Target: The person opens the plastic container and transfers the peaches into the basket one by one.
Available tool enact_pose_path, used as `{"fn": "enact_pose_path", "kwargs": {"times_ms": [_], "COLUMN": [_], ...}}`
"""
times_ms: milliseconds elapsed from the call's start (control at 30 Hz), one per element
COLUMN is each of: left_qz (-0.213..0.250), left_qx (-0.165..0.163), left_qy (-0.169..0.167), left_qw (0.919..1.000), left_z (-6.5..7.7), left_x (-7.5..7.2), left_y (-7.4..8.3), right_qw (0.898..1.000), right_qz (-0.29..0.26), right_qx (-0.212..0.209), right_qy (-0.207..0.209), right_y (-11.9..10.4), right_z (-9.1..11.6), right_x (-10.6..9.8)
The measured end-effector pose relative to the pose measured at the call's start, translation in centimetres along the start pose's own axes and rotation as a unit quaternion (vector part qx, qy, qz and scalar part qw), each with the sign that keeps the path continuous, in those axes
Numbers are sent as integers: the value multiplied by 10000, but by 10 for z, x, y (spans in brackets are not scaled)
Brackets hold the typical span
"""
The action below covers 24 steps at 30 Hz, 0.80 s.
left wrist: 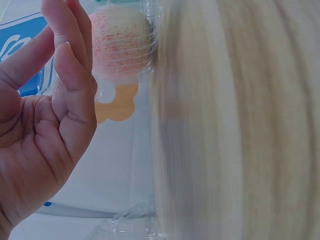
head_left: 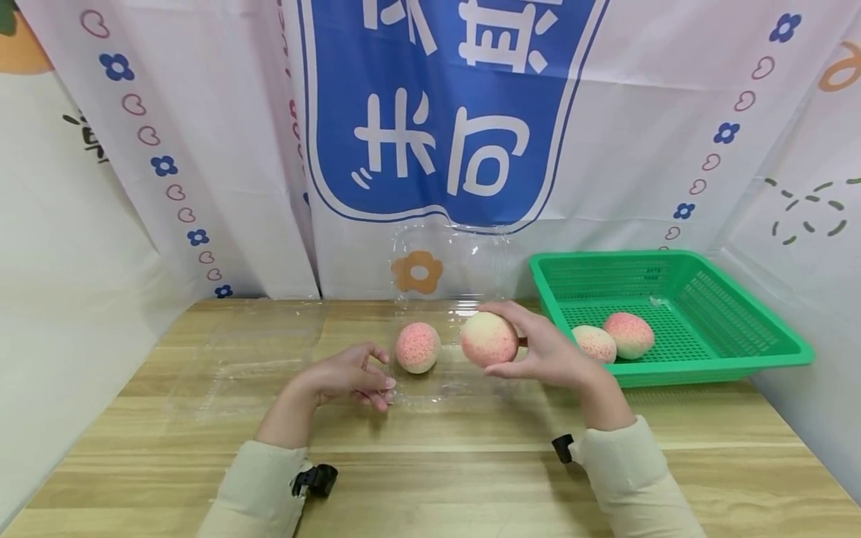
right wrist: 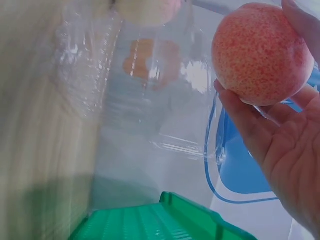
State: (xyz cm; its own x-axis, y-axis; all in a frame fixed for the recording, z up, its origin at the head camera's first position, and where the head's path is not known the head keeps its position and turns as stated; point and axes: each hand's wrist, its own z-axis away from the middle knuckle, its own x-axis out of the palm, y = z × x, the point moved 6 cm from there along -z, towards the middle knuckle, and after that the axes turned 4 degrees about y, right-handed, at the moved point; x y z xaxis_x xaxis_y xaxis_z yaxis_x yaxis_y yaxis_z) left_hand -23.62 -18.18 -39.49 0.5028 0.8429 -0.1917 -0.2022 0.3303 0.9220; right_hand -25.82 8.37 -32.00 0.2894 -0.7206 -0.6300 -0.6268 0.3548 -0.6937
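My right hand [head_left: 548, 347] grips a pink and cream peach [head_left: 489, 339] between thumb and fingers, above the right part of an open clear plastic box [head_left: 457, 388]. In the right wrist view, that held peach [right wrist: 260, 54] is red-speckled and off the surface. Another peach [head_left: 418, 347] sits in the left part of the box, its ribbed clear wall crossing it in the left wrist view. Beside the box's left edge is my left hand [head_left: 353, 376], fingers loosely bent and holding nothing. Whether its fingertips touch the box, I cannot tell. The box's transparent lid [head_left: 471, 258] stands up at the back.
A green plastic basket [head_left: 726, 370] on the right holds two peaches [head_left: 628, 335]. Another clear plastic box [head_left: 249, 359] lies on the left of the wooden table [head_left: 430, 478]. A white printed cloth [head_left: 255, 149] hangs behind.
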Motion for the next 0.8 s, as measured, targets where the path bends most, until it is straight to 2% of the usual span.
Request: {"fn": "enact_pose_path", "kwargs": {"times_ms": [133,467,800], "left_qz": [4,51,58], "left_qx": [-27,-47,-42], "left_qy": [18,38,55], "left_qw": [10000,10000,10000], "left_z": [-1,0,2], "left_x": [0,-1,0], "left_y": [-1,-3,-1], "right_qw": [9999,9994,9964], "right_qz": [-92,99,693], "right_qx": [7,148,187], "right_qy": [144,301,447], "right_y": [0,5,11], "right_z": [1,8,20], "right_x": [-8,-28,-59]}}
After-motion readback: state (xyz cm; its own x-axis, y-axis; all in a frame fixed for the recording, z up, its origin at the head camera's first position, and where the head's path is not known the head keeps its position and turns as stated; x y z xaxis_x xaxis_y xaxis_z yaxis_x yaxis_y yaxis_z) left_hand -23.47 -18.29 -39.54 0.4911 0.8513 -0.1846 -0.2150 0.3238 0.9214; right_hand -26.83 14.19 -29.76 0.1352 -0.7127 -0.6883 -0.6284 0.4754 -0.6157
